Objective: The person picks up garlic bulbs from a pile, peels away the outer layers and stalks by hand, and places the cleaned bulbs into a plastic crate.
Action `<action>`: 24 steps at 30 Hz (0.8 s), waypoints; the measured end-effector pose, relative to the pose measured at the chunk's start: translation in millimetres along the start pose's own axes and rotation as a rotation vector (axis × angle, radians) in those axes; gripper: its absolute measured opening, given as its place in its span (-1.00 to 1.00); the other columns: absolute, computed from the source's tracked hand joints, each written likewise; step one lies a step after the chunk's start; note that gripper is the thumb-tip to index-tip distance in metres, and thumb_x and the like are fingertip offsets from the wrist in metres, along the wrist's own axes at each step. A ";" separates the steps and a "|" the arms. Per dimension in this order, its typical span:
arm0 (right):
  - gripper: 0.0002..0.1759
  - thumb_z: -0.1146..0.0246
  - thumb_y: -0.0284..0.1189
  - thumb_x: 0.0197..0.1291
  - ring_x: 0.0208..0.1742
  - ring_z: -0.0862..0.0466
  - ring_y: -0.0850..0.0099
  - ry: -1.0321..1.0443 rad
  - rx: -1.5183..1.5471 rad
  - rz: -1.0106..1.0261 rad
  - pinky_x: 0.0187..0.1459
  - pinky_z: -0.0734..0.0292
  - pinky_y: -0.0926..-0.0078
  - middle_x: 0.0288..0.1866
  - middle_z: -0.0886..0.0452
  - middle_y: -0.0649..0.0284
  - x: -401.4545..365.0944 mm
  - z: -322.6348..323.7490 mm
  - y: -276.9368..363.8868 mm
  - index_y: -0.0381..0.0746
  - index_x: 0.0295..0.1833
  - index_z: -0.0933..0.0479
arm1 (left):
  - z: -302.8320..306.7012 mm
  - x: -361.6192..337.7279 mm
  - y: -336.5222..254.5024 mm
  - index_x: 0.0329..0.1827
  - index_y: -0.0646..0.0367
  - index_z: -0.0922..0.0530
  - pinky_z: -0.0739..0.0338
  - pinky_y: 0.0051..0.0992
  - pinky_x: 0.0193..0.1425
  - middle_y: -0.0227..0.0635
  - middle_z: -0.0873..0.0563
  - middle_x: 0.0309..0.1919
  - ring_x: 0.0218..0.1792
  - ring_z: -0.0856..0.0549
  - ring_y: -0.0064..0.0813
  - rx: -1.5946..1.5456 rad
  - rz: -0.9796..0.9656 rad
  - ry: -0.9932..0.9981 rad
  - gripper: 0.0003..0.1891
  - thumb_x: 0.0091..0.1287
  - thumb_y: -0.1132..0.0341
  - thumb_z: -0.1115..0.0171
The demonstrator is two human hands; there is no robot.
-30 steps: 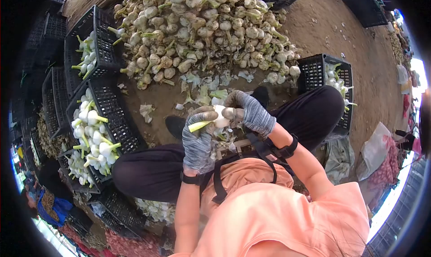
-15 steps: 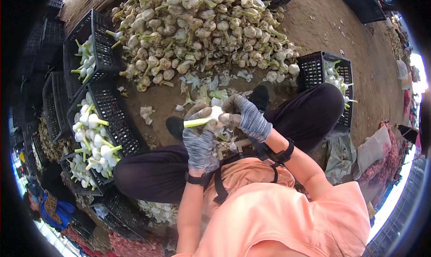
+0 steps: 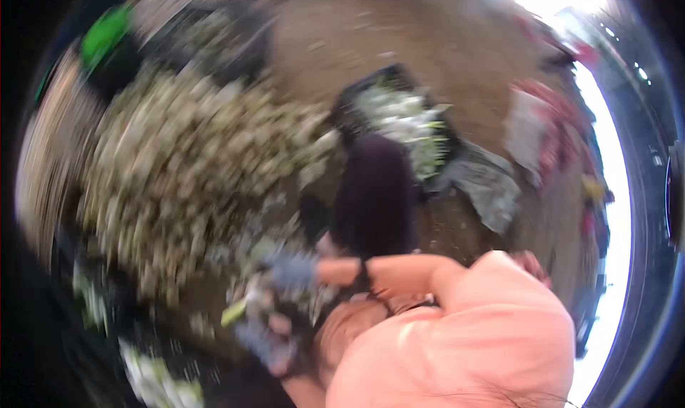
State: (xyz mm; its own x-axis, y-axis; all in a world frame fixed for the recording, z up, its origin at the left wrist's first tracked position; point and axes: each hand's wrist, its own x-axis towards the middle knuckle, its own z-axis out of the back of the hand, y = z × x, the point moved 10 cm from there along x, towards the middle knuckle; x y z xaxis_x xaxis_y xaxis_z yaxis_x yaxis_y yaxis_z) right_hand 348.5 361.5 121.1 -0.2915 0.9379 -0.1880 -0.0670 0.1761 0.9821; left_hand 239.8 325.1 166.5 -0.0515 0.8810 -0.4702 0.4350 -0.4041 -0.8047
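Motion blurs the whole head view. My left hand (image 3: 268, 345), in a grey glove, is low in front of my lap, its fingers closed around a garlic bulb whose short green stem (image 3: 233, 313) points left. Just above it, my right hand (image 3: 291, 271) is close to the bulb, also gloved; its fingers are too smeared to read. Loose pale skins lie on the ground around both hands. Beyond them rises a large heap of untrimmed garlic (image 3: 193, 172).
A black crate of trimmed white garlic (image 3: 407, 115) stands beyond my right knee (image 3: 374, 194), with a grey-green sack (image 3: 489, 187) beside it. More white garlic (image 3: 160, 383) shows at lower left. Red mesh sacks (image 3: 560, 137) lie at right. A bright green object (image 3: 105, 37) is at upper left.
My view has swung to the right, so the heap and my hands now appear further left and lower. The garlic bulb remains in my left hand.
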 end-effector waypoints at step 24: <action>-0.51 -0.18 -0.30 0.03 -0.14 -0.54 0.13 -0.151 -0.218 0.073 -0.10 -0.46 0.31 -0.18 -0.54 -0.03 -14.9 49.3 19.2 -0.26 0.09 -0.39 | -24.9 -5.5 -1.8 0.00 0.33 -0.44 -0.52 -0.40 -0.08 -0.20 -0.57 -0.16 -0.16 -0.57 -0.41 -0.234 0.250 -0.067 -0.59 0.15 0.28 -0.25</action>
State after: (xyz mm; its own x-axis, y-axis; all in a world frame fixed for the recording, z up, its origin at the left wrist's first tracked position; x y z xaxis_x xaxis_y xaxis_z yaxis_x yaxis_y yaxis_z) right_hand 398.7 365.7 143.4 -0.1585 0.9826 -0.0966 -0.2591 0.0530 0.9644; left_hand 261.7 327.1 179.6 0.0272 0.7405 -0.6715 0.6358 -0.5312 -0.5599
